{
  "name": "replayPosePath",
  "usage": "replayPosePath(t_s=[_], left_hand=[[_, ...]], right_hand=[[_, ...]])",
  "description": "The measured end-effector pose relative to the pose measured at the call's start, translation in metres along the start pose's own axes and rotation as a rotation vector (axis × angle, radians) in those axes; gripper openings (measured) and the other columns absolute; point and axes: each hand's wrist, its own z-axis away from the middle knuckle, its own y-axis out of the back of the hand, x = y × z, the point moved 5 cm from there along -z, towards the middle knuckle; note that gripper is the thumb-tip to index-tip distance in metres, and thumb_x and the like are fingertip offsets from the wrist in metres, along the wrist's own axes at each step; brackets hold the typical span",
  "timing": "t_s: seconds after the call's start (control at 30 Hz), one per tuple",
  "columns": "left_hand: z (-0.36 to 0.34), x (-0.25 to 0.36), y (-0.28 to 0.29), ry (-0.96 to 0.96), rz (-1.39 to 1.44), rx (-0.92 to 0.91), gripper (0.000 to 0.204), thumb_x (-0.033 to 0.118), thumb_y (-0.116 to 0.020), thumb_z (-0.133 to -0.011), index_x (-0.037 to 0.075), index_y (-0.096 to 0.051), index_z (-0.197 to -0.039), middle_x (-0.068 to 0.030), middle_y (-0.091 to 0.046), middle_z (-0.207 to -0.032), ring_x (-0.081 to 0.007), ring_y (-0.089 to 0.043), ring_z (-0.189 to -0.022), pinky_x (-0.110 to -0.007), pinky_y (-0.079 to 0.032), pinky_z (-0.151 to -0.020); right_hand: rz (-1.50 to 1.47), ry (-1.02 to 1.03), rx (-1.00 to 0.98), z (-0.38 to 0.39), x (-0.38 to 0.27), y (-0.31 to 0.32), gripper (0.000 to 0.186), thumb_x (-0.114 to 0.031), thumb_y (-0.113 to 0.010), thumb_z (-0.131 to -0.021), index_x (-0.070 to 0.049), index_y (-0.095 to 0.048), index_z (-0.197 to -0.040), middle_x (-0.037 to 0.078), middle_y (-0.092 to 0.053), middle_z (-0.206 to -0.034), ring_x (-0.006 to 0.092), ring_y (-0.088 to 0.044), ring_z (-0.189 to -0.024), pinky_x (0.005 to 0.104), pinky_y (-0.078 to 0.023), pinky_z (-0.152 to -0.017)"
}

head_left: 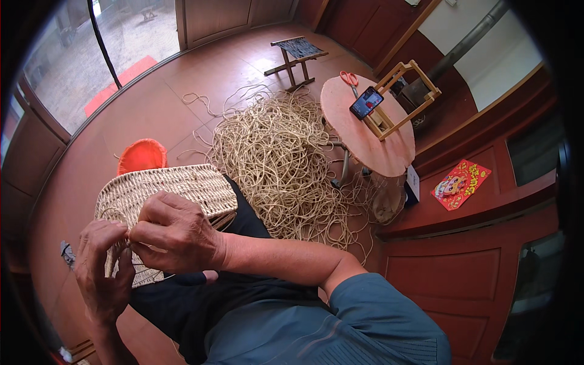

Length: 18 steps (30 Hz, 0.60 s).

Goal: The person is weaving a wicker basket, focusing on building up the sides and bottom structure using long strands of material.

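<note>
Nearest us sits the teal short-sleeved shirt (292, 331); ahead, across the dark-trousered lap (248, 213), lies the pale, straw-coloured woven basketwork (185, 184), with the right hand (182, 234) pinched closed at its left side and the left hand (99, 264) curled beside it — we cannot tell how far the latter closes, or what either grips. We judge the basketwork light, firm and rough, best held by its edge; inside the round, orange, bowl-shaped container (126, 160), we cannot distinguish contents.
</note>
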Motion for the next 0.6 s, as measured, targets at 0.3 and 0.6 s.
replayPosePath(t_s=[0.3, 0.6], left_hand=[[-0.022, 0.002, -0.002, -0.120, -0.093, -0.176, 0.064, -0.013, -0.073, -0.075, 0.008, -0.069, -0.136, -0.0134, -0.076, -0.116, -0.0381, -0.068, -0.105, -0.048, -0.055, -0.102], [-0.013, -0.017, -0.012, -0.033, 0.005, -0.132, 0.086, -0.015, -0.073, -0.071, 0.013, -0.064, -0.152, -0.0095, -0.076, -0.109, -0.0317, -0.067, -0.101, -0.046, -0.053, -0.099]], right_hand=[[-0.045, -0.027, -0.022, -0.001, 0.003, 0.001, 0.025, -0.008, -0.086, -0.077, -0.012, -0.070, -0.095, 0.005, -0.062, -0.091, 0.0270, -0.066, -0.083, 0.0389, -0.056, -0.073], [-0.053, -0.032, -0.018, -0.001, 0.003, 0.001, 0.027, -0.006, -0.086, -0.079, -0.011, -0.073, -0.102, 0.005, -0.062, -0.091, 0.0273, -0.065, -0.083, 0.0391, -0.055, -0.073]])
